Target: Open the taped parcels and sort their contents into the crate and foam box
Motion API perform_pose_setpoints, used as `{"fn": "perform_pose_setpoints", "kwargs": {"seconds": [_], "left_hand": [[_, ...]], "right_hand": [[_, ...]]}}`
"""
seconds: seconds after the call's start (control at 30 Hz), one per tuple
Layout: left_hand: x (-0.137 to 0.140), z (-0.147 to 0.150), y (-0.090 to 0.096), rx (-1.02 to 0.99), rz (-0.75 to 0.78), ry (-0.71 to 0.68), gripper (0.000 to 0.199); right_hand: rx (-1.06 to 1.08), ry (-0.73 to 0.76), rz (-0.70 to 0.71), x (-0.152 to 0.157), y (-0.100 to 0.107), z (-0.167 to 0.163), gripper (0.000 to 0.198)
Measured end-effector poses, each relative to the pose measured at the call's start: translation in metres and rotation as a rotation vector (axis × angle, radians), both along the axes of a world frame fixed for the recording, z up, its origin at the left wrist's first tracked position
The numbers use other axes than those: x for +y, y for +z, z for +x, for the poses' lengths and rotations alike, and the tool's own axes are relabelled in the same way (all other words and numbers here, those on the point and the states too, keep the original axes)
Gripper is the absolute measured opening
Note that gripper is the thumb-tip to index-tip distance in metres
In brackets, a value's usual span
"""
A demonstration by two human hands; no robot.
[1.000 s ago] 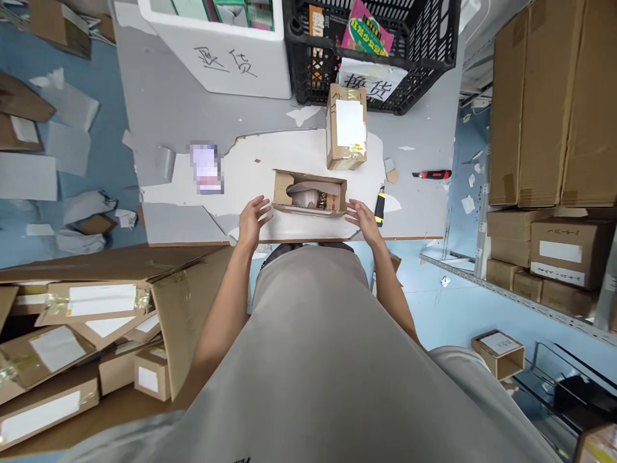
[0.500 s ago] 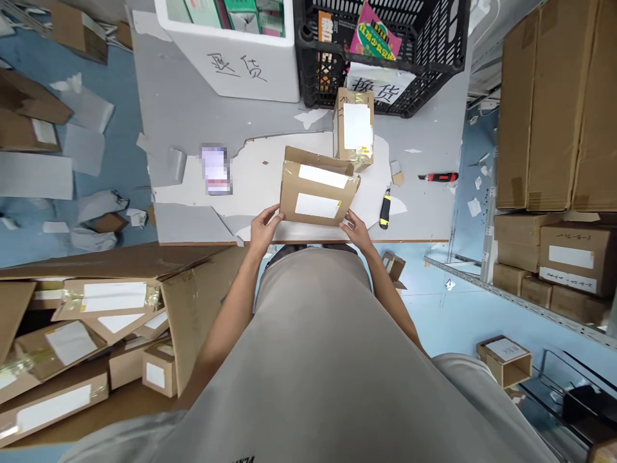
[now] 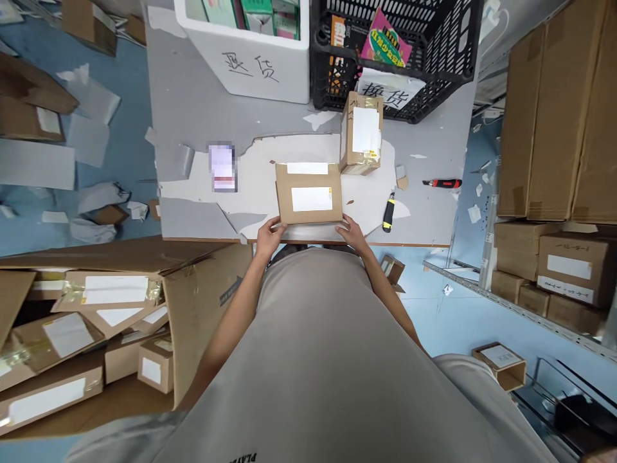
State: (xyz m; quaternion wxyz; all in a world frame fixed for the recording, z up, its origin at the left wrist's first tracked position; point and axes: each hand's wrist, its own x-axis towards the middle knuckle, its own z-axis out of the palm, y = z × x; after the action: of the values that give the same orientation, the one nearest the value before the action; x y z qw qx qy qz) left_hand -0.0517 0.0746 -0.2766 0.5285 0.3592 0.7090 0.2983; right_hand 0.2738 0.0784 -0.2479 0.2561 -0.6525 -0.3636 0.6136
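Note:
A brown cardboard box (image 3: 308,177) with white labels lies on the table's near side in front of me. At its near left corner is my left hand (image 3: 270,235), thumb and fingers closed on the edge. My right hand (image 3: 353,233) grips the near right corner in the same way. Just behind the box to the right stands a taped carton (image 3: 348,122) with a white label. A yellow and black utility knife (image 3: 388,213) lies to the right of my right hand. Whatever is inside the box is hidden.
At the back stand a white bin (image 3: 270,80) and a black plastic crate (image 3: 409,114), both holding packages. A red knife (image 3: 442,184) lies at right, a blurred phone-like object (image 3: 222,167) at left. Beside me is a big carton (image 3: 207,308) of boxes; shelving (image 3: 511,308) stands right.
The cardboard box has been lowered and turned straighter, with its raised far flap now folded down. Both hands stay at its near corners. The whole view has shifted slightly.

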Motion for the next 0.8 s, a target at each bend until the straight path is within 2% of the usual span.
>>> {"fn": "perform_pose_setpoints", "kwargs": {"seconds": [0.1,0.2,0.37,0.57,0.8], "left_hand": [[0.001,0.004,0.007,0.014,0.058,0.020,0.061],[0.004,0.008,0.022,0.015,0.157,0.070,0.070],[0.021,0.010,0.064,0.078,0.345,0.102,0.072],[0.051,0.019,0.117,0.170,0.414,0.130,0.061],[0.058,0.033,0.159,0.171,0.475,0.215,0.062]], "right_hand": [[0.000,0.001,0.035,0.004,0.004,-0.001,0.090],[0.007,-0.015,0.125,0.009,0.016,0.002,0.087],[-0.079,-0.065,0.289,0.029,0.050,0.004,0.079],[-0.181,-0.162,0.425,0.056,0.089,-0.004,0.073],[-0.276,-0.201,0.501,0.051,0.123,-0.003,0.066]]}}
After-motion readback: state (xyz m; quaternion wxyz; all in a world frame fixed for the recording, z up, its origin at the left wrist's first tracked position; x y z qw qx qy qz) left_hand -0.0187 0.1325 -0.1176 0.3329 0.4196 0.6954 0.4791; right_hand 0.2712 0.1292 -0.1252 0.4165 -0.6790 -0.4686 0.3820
